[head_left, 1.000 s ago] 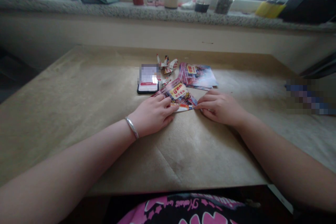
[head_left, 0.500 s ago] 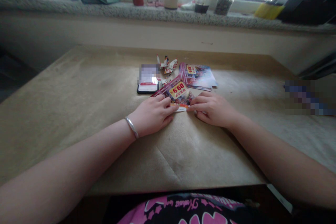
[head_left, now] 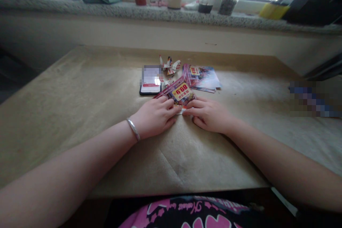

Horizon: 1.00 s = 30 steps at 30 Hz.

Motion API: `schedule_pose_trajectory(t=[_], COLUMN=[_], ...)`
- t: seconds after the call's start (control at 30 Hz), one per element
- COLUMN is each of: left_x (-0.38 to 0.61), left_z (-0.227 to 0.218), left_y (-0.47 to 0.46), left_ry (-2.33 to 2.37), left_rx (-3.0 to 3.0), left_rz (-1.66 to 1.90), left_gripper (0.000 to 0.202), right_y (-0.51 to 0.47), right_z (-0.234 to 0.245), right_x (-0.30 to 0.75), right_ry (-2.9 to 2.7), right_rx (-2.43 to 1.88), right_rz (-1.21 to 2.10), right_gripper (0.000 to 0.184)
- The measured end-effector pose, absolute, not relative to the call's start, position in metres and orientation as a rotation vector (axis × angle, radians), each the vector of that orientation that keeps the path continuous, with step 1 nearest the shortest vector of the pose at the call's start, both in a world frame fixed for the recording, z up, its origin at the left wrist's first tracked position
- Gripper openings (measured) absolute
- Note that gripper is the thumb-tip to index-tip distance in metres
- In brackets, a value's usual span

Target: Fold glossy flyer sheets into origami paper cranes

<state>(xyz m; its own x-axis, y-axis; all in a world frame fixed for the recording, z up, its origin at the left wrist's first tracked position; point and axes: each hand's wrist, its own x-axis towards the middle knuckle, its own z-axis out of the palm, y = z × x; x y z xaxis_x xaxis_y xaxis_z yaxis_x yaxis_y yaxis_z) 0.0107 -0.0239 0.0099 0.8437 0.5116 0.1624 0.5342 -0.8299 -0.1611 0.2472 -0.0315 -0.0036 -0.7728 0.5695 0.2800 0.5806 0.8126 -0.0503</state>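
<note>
Paper (head_left: 183,91) with a pink and purple print and a yellow price patch, folded along its near edge, lies on the counter (head_left: 120,171) in front of the person, between both hands. Left hand (head_left: 157,117): palm down, fingers loosely bent and close together, fingertips pressing on the paper's left part and near edge; not closed round anything. Silver bracelet (head_left: 133,129) on that wrist. Right hand (head_left: 210,114): palm down, fingers stretched forward with a slight bend, fingertips on the folded edge at the paper's right part, near the left hand's fingertips; thumb lower, apart from the index finger. Pressing, no grip round the paper visible. Undersides of both hands hidden, can't tell what the palms touch. Pale strip with orange print shows along the near edge, between the hands. Phone (head_left: 151,87), screen partly blurred, just beyond left hand. Folded paper piece (head_left: 170,67) with pointed tips stands beside phone, far side of the paper. Stack of similar printed sheets (head_left: 204,77) just beyond right hand, slightly fanned.
</note>
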Motion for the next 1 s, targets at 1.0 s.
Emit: schedule_pose_trajectory(t=[1.0], left_x=[-0.007], left_z=[0.025], left_y=[-0.011], left_ry=[-0.732], left_rx=[-3.115], left_rz=[0.024], left_gripper=[0.042], right_y=[-0.030], right_z=[-0.006], right_x=[0.247], right_ry=[-2.689], right_rx=[-0.884], right_rz=[-0.001], right_gripper=[0.034])
